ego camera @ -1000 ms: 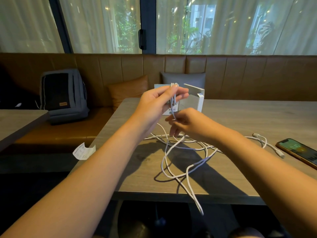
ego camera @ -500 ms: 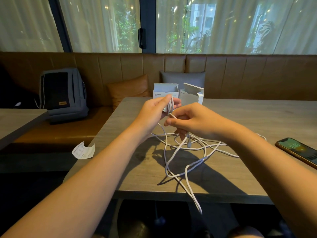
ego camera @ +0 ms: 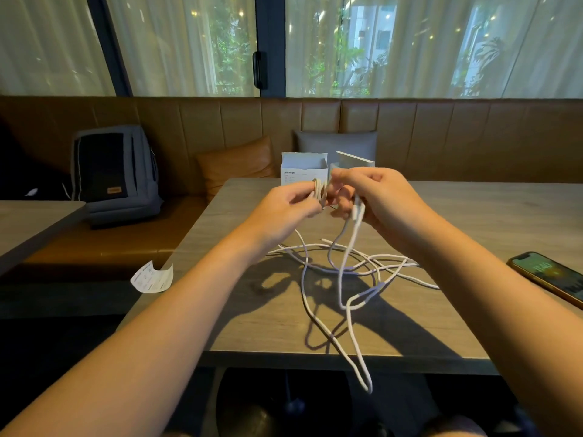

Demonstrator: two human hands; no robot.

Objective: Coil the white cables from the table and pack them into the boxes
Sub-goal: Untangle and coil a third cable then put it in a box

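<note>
Off the near edge of the table (ego camera: 252,326) hangs one loop of the white cables (ego camera: 347,279), and the rest lies in a loose tangle on the wood under both forearms. To wind well from here, the slack should probably be fed in short, even lengths, shaking the tangle free before each turn so no knot is drawn up into the coil. Above the tangle, the left hand (ego camera: 284,206) pinches a small coil (ego camera: 319,192) of a few turns between thumb and fingers. Just beside it, the right hand (ego camera: 378,197) is curled round the running strand, a plug end showing below its fingers. Beyond the hands stand two open white boxes (ego camera: 303,167), with nothing visibly packed in them yet.
</note>
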